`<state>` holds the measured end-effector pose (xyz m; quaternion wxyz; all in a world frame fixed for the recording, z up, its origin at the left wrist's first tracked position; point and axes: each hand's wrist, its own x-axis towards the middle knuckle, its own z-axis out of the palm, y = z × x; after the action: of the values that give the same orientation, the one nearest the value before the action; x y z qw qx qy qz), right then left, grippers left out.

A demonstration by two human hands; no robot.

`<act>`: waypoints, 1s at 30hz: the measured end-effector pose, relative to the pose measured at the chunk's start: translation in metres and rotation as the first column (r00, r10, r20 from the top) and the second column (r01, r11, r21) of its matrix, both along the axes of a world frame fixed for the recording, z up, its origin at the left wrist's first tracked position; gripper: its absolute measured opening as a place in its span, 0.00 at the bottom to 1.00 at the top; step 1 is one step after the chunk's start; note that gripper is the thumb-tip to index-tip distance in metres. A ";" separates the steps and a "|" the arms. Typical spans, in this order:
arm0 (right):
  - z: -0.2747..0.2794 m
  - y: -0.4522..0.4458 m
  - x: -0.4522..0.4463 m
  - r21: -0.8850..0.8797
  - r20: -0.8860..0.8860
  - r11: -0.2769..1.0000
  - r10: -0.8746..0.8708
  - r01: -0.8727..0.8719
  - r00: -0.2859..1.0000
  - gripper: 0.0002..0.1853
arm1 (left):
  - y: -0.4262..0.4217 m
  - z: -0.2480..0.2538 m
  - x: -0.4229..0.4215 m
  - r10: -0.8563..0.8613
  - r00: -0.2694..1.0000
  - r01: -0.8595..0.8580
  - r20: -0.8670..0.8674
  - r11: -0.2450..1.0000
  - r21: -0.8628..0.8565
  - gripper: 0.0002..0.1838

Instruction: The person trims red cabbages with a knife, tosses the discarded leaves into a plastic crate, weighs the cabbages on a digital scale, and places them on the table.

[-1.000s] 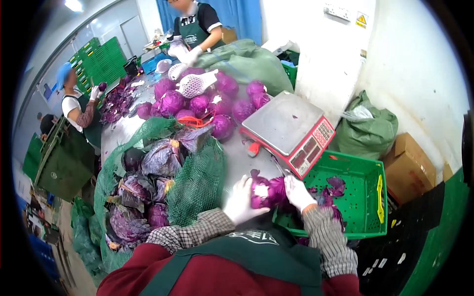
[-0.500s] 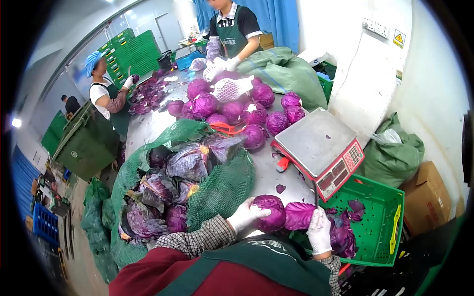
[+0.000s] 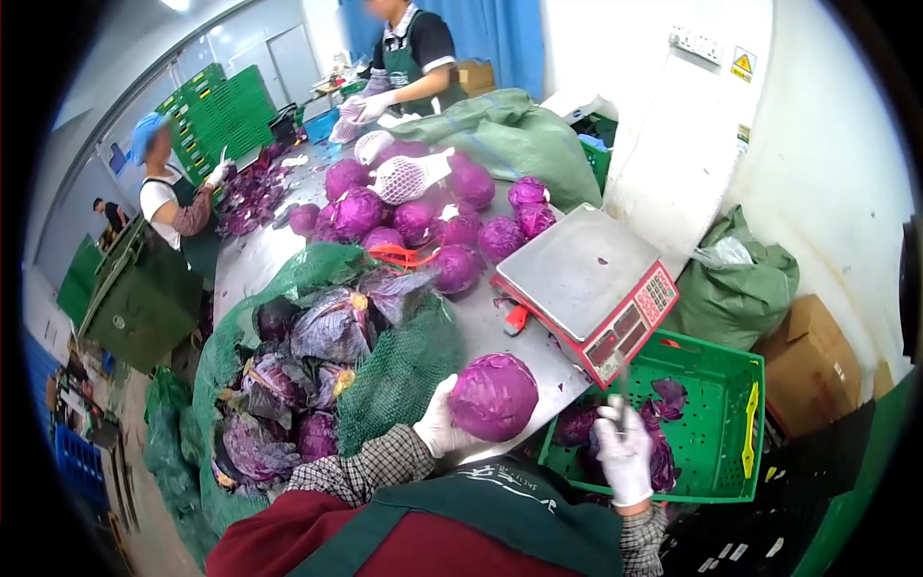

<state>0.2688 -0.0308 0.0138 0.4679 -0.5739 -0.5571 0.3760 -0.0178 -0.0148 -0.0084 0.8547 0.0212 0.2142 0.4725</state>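
My left hand (image 3: 440,423), in a white glove, is closed around the side of a round red cabbage (image 3: 494,396) with a smooth purple surface. It holds the cabbage up near the table's front edge. My gloved right hand (image 3: 623,452) is above the near side of the green crate (image 3: 711,486), its fingers wrapped round the handle of a knife (image 3: 621,409). The knife's upward-pointing blade is blurred. Loose purple leaves (image 3: 663,452) lie in the crate beside that hand. Left of the cabbage, a green mesh sack (image 3: 399,385) holds several untrimmed cabbages (image 3: 332,327).
A scale (image 3: 582,274) stands on the metal table, with an orange-handled tool (image 3: 516,320) beside it. Several trimmed cabbages (image 3: 413,221) are piled further back. Two co-workers (image 3: 409,67) (image 3: 173,197) stand around the table. A large green bin (image 3: 144,293) is at left.
The leaf that my right hand was pulling from the cabbage is no longer in it. My left hand has raised the cabbage toward me, and the right hand has lowered slightly over the crate.
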 end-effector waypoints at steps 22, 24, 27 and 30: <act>0.044 0.023 -0.058 0.550 0.462 0.632 0.315 -0.546 0.829 0.13 | -0.003 0.019 -0.034 -0.159 0.929 0.273 -0.333 0.904 0.329 0.48; 0.042 0.015 -0.059 0.248 0.214 0.838 0.443 -0.487 0.871 0.13 | -0.001 0.012 -0.035 -0.156 0.937 0.260 -0.313 0.909 0.325 0.48; 0.042 0.012 -0.060 0.286 0.126 0.856 0.412 -0.430 0.903 0.13 | 0.000 0.028 -0.035 -0.155 0.899 0.295 -0.409 0.906 0.305 0.46; 0.036 0.013 -0.063 0.537 0.483 0.719 0.167 -0.441 0.860 0.17 | 0.000 0.021 -0.030 -0.175 0.909 0.305 -0.378 0.898 0.318 0.46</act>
<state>0.2060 -0.0176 0.0494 0.4381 -0.3453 -0.8221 0.1143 -0.0476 -0.0152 0.0130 0.8376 0.2894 0.2611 0.3827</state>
